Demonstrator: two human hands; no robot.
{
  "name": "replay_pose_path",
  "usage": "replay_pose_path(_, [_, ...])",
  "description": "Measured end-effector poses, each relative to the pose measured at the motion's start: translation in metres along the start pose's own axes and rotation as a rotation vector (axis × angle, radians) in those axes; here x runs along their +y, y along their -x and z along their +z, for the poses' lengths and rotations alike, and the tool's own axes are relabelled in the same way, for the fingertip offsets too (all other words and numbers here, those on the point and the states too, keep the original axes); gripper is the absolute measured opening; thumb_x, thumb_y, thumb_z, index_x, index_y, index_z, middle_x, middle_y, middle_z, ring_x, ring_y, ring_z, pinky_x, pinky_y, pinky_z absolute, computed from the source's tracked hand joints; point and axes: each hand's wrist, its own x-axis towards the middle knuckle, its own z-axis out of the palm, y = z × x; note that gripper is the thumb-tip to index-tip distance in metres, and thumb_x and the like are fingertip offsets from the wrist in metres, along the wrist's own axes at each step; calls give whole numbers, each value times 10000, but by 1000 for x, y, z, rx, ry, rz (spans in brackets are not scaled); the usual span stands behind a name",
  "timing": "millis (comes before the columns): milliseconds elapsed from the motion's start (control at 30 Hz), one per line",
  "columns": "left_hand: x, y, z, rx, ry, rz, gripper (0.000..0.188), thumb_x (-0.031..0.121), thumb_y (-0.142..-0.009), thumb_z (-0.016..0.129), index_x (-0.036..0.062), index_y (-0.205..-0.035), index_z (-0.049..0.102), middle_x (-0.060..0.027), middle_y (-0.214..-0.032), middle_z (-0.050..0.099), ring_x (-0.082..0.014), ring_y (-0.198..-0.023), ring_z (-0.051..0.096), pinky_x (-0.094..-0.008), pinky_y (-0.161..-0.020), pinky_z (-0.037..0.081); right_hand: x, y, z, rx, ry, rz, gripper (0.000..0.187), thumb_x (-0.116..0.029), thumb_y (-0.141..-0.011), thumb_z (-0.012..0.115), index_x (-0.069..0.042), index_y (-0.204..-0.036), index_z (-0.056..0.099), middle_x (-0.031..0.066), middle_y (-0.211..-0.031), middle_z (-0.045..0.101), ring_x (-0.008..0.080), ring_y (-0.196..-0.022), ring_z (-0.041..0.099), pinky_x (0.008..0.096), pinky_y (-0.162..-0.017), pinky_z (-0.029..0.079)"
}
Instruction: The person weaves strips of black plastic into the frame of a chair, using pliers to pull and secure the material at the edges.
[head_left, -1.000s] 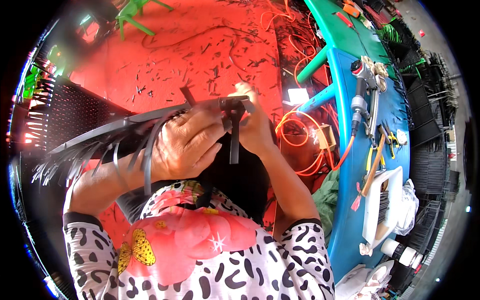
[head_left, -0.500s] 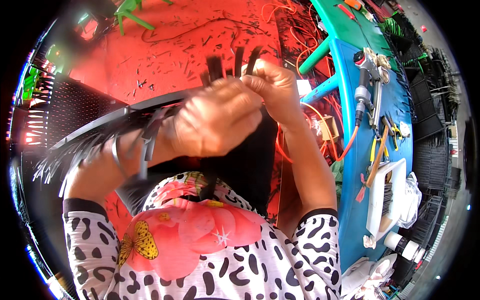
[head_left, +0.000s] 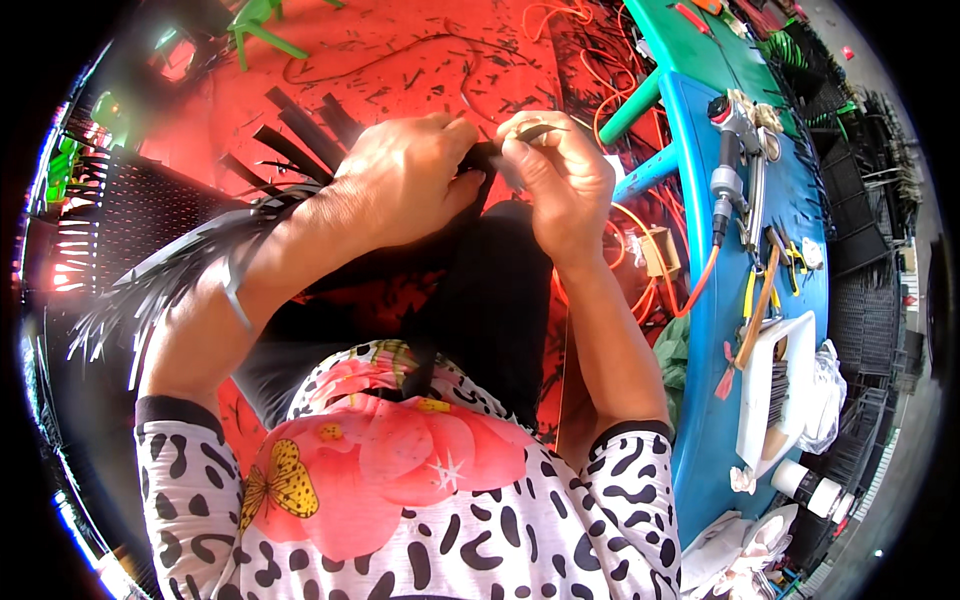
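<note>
A dark woven panel (head_left: pixel 165 200) with loose flat black strips (head_left: pixel 300 135) along its edge reaches from the left toward my lap. My left hand (head_left: pixel 405 180) is closed on the black edge near the middle, fingers curled over it, and strip ends stick up behind the wrist. Just to its right, my right hand (head_left: pixel 560 185) pinches the thin end of a black strip (head_left: pixel 540 130) between thumb and fingers. A bunch of grey-black strips (head_left: pixel 170 270) lies across my left forearm. My knuckles hide part of the edge between the hands.
At right, a blue table (head_left: pixel 700 420) bears a power tool (head_left: pixel 728 165) with an orange hose, a hammer (head_left: pixel 757 310), pliers (head_left: pixel 790 268) and a white tray (head_left: pixel 752 425). Black scraps litter the red floor (head_left: pixel 400 75). A green stool (head_left: pixel 265 30) stands far left.
My left hand has turned and shifted slightly, baring the strips behind it. My right hand has moved a little right and down, apart from the left, with a strip end in its pinch.
</note>
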Motion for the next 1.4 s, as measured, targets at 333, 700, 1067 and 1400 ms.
replay_pose_path(333, [60, 46, 13, 184, 75, 965, 243, 186, -417, 466, 32, -598, 516, -87, -711, 500, -251, -701, 535, -424, -785, 493, -13, -12, 0, -57, -223, 280, 127, -137, -897, 569, -34, -830, 603, 66, -777, 652, 68, -634, 511, 202, -599, 422])
replay_pose_path(700, [9, -18, 0, 335, -390, 519, 174, 48, -657, 612, 45, -820, 551, -88, -859, 541, -255, -799, 568, -477, -888, 402, 11, -28, -1, 47, -502, 421, 107, -116, -856, 603, -49, -773, 591, 16, -715, 617, 47, -581, 489, 198, -519, 398])
replay_pose_path(1067, [-14, -26, -1, -21, -3, 216, 166, 158, -857, 570, -4, -884, 544, -179, -701, 543, -383, -702, 543, -444, -606, 421, 15, -24, -4, 28, -195, 177, 64, -57, -837, 635, 4, -841, 614, -7, -742, 597, 40, -683, 504, 207, -612, 430])
replay_pose_path(1400, [-21, -31, 4, -21, 61, 240, 213, 184, -886, 540, -12, -803, 544, -171, -683, 548, -371, -654, 540, -416, -593, 423, 96, 52, -9, -118, 560, -1, 408, -85, -698, 705, -35, -1056, 513, 131, -863, 605, 282, -784, 627, 363, -679, 517])
